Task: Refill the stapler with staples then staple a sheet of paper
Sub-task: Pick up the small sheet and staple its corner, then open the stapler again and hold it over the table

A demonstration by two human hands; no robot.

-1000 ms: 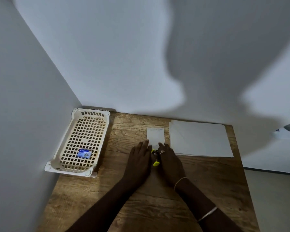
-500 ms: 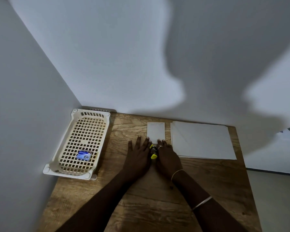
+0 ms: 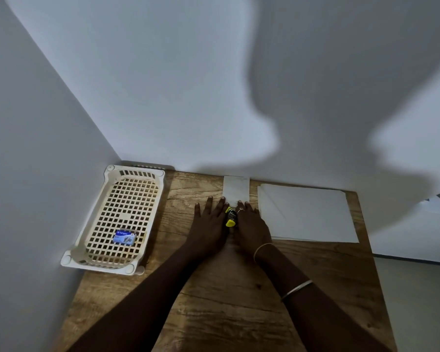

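A small yellow and black stapler [image 3: 231, 217] lies on the wooden table [image 3: 239, 288], squeezed between my two hands. My left hand [image 3: 210, 224] rests flat on the table with straight, spread fingers and touches the stapler's left side. My right hand [image 3: 252, 224] lies flat against its right side, fingertips at the near edge of a small white folded sheet [image 3: 236, 188]. That sheet reaches the back wall. The stapler's front end meets the sheet's near edge. Whether a thumb holds the stapler is hidden.
A cream plastic basket [image 3: 92, 240] stands at the left by the side wall, holding a small blue box of staples [image 3: 124, 237]. A stack of white paper [image 3: 308, 214] lies at the right back. Walls close off the back and left; the table's right edge drops to the floor.
Both hands have slid away from me toward the back wall, taking the stapler along. The small sheet has moved back until it touches the wall.
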